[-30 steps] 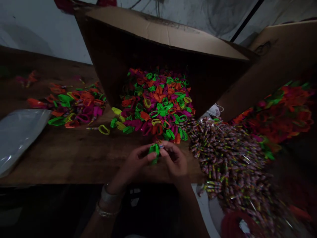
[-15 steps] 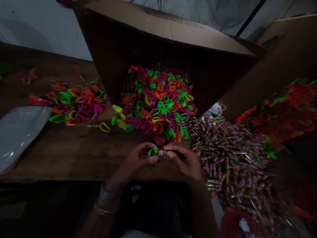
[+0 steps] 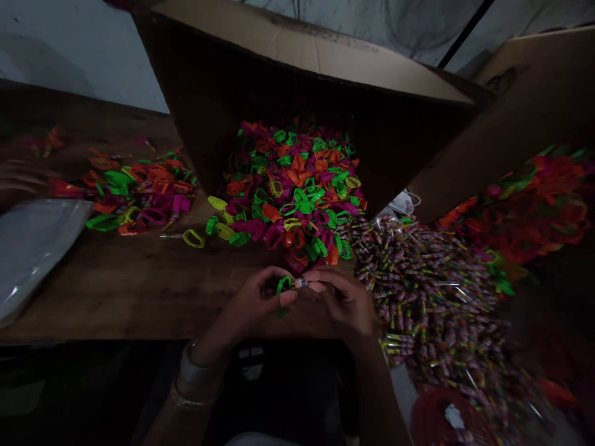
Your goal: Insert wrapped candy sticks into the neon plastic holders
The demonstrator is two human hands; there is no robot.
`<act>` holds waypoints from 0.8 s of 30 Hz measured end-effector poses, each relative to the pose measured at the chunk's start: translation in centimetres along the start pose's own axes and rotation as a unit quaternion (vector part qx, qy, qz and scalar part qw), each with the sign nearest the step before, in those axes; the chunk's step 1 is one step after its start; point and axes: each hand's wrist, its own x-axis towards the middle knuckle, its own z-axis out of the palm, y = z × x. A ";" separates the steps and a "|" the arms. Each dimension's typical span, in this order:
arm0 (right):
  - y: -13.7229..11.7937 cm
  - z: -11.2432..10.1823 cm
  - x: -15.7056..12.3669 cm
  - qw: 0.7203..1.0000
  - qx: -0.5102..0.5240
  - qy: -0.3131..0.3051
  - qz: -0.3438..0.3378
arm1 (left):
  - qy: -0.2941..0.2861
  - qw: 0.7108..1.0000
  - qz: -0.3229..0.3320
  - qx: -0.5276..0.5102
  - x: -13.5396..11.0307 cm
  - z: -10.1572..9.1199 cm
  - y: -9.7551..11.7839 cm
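Near the table's front edge, my left hand [image 3: 260, 300] pinches a green plastic toy watch [image 3: 282, 286] between thumb and fingers. My right hand [image 3: 348, 303] is closed on one end of a small wrapped candy tube [image 3: 301, 282], whose other end meets the green band. Whether the tube passes through the band is too dark to tell. Just beyond my fingers, a heap of green, orange, pink and yellow toy watches [image 3: 297, 186] spills from a cardboard box lying on its side [image 3: 316, 59]. Right of my right hand spreads a large pile of wrapped candy tubes [image 3: 432, 291].
Toy watches with tubes lie in a pile [image 3: 139, 192] on the wooden table [image 3: 139, 285]. At far left are a clear plastic bag [image 3: 39, 248] and another person's hand [image 3: 21, 179]. More toy watches [image 3: 539, 210] and a red container [image 3: 446, 415] are at right.
Another person's hand has come into view at the far left, by the plastic bag. My hands keep their hold on the toy watch and tube, nearly unmoved; the view shifts slightly.
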 end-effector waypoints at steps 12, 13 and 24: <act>1.6 3.6 -0.7 0.997 0.050 0.040 0.051 | 0.126 0.987 0.035 0.097 -0.2 -0.3 -4.3; 1.5 3.8 -0.7 0.993 0.087 0.028 0.077 | 0.120 0.986 0.019 0.114 -0.5 -1.0 -4.2; 8.2 -3.1 2.3 0.961 -0.088 0.162 0.205 | 0.301 0.951 0.054 -0.051 0.8 -13.7 1.1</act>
